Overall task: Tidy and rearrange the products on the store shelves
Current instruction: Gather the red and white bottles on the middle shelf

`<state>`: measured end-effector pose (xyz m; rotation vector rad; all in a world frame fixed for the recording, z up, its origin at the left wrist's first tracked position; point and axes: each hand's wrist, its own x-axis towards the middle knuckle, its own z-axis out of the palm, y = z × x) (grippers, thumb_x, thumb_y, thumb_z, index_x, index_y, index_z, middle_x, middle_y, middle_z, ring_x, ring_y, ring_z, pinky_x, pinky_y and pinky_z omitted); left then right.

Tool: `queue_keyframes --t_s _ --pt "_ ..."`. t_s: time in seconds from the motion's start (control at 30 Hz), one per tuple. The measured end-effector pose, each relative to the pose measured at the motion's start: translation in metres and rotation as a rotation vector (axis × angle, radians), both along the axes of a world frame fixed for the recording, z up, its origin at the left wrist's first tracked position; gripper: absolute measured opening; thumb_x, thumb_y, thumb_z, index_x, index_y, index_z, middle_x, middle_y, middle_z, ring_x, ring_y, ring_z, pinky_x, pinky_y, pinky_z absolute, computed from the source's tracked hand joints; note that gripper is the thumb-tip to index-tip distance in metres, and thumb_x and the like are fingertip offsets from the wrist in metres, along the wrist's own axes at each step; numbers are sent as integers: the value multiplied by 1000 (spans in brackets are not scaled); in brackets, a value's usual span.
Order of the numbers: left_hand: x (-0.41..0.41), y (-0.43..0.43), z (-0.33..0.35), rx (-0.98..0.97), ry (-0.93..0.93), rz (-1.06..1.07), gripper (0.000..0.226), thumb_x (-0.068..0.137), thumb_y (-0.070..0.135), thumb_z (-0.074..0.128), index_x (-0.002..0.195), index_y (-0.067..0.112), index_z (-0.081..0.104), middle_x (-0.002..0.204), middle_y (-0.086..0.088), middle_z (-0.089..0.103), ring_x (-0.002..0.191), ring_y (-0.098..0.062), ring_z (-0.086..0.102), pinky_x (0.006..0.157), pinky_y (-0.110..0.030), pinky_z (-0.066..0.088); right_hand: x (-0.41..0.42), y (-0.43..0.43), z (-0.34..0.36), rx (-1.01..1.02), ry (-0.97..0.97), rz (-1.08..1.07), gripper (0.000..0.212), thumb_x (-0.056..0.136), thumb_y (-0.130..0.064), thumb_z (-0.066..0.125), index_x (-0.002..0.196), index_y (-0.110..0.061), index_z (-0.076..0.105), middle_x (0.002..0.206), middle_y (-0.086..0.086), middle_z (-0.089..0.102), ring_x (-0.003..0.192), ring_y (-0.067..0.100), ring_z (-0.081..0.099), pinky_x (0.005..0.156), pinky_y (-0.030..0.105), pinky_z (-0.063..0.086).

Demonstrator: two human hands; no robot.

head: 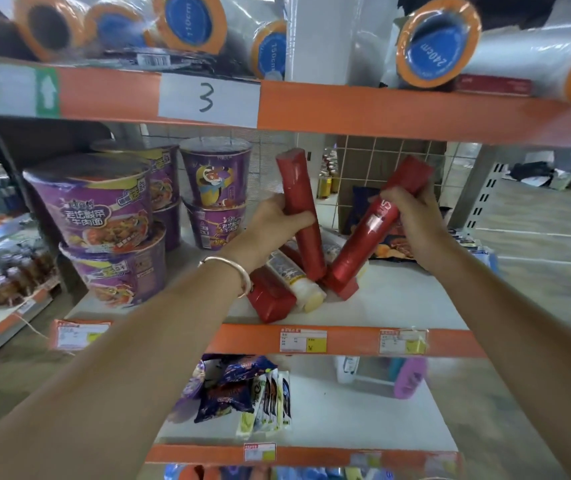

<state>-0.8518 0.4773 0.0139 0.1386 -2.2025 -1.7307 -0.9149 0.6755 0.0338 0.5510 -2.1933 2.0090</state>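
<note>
price tags [303,340]: print too small, blurred
top rolls [187,24]: cut off by top edge
left red tube [294,178]: middle hidden under my left hand [277,221]
right red tube [356,251]: label partly covered by my right hand [415,220]
snack bag [362,206]: mostly hidden behind right red tube (brand unreadable)
lying red pack [270,303]: far end hidden behind my left wrist
side shelf [3,271]: smeared, can't tell the goods

Reading the clock from the tilted red tubes [299,209], the white shelf board [405,301] lies bare toward 5 o'clock, wide enough for a hand. Stacked noodle bowls [104,209] wall off 9 o'clock. The orange beam [381,109] caps 12. A snack bag [395,245] sits at 3, and lying packs [272,301] crowd 7.
</note>
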Motion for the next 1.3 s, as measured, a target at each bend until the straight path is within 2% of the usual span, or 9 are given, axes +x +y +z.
queue_keyframes --t_s 0.13,0.33,0.5,0.6,0.7,0.9,1.07,1.2,1.3 --pt "20 13 6 189 -25 -91 26 81 12 68 105 5 61 95 -14 70 92 -28 68 93 -45 53 25 13 3 57 1 90 28 88 -31 61 112 -28 48 116 14 64 105 27 64 82 35 50" --pt "65 49 9 312 -50 -208 12 88 12 61 99 12 57 91 -5 64 86 -19 64 84 -34 55 66 38 7 144 56 174 15 88 -27 62 100 -33 55 103 -4 65 96 15 61 84 31 48" --pt "110 79 -10 298 -108 -201 12 88 3 59 96 10 57 78 -1 70 67 -9 71 61 -22 58 103 71 -6 167 26 185 17 81 -28 68 96 -31 60 108 8 67 106 28 63 98 50 47" --pt "137 90 -28 322 -129 -193 14 87 2 59 98 9 58 81 1 71 75 -10 70 71 -26 58 122 85 -20 183 -1 175 24 73 -35 71 95 -31 63 103 1 70 100 23 66 97 51 49" --pt "160 96 -43 341 -194 -177 20 83 -3 61 100 7 59 92 -8 67 90 -21 65 89 -38 52 139 95 -36 204 -17 203 21 82 -24 69 101 -28 62 103 -2 69 98 19 65 98 49 48" --pt "195 108 -74 152 -330 -183 19 74 -12 61 79 7 65 80 -11 65 80 -24 63 82 -38 53 163 106 -69 304 -60 236 34 82 -22 69 114 -28 58 108 -4 68 100 15 65 97 44 49" --pt "201 100 -96 154 -410 -155 28 77 5 72 105 2 65 99 -13 70 93 -25 66 90 -38 52 156 108 -100 395 -100 255 39 79 -20 72 115 -18 56 115 3 66 105 21 64 96 48 49" --pt "192 92 -122 -12 -482 -108 30 67 7 81 93 15 67 97 -11 71 96 -26 66 95 -42 51 153 107 -136 467 -141 291 38 80 -14 72 116 -15 58 115 4 67 105 21 64 97 45 49" --pt "180 89 -147 -43 -500 -84 43 67 9 82 104 17 64 99 -4 70 103 -24 63 95 -39 50 144 101 -166 515 -150 291 35 80 -16 72 112 -13 61 111 4 68 102 20 65 95 44 51"
